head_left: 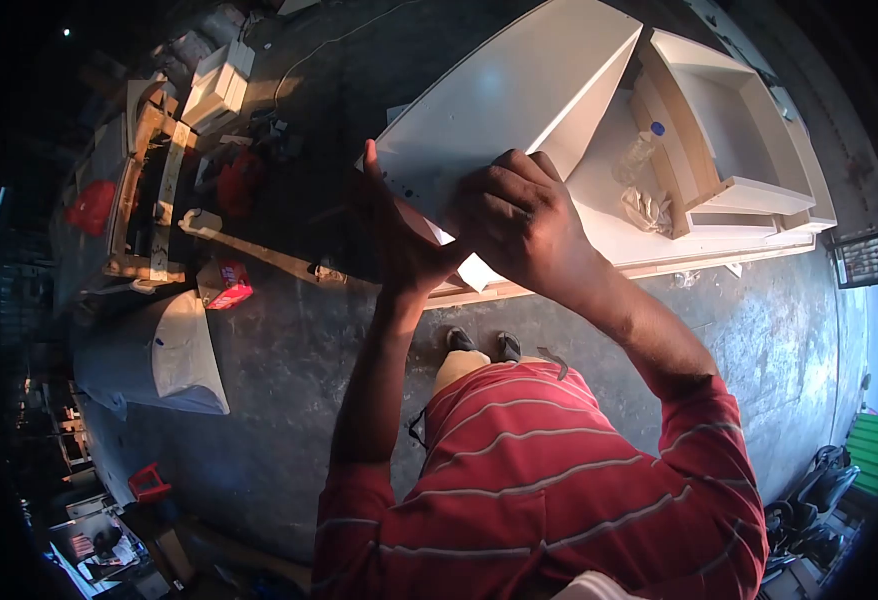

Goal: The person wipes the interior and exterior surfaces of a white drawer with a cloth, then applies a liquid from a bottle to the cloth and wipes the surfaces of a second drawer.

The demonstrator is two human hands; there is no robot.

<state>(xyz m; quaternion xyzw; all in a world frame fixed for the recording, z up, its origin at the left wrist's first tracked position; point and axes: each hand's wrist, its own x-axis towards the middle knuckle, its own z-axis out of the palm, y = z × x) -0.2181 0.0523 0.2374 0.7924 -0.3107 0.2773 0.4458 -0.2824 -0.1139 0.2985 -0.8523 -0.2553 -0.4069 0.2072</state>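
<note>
A white box-like panel piece (519, 85), perhaps a drawer, is tilted up in front of me, with small dark spots near its lower left corner. My left hand (407, 238) wraps that corner, one finger reaching up along the edge. Against the panel's lower face, close to the left hand, my right hand (521, 215) is closed with fingers bent. Whatever the right fingers may pinch is hidden in shadow. Below the hands shows a small white piece (477, 272) at the workbench edge.
On the white work surface (599, 200) lie a clear bottle with a blue cap (639, 150) and a crumpled wrapper (649, 210). White drawer-like boxes (739, 130) sit at the right. A wooden frame (139, 190), a red box (227, 285) and a covered bundle (159, 350) are left.
</note>
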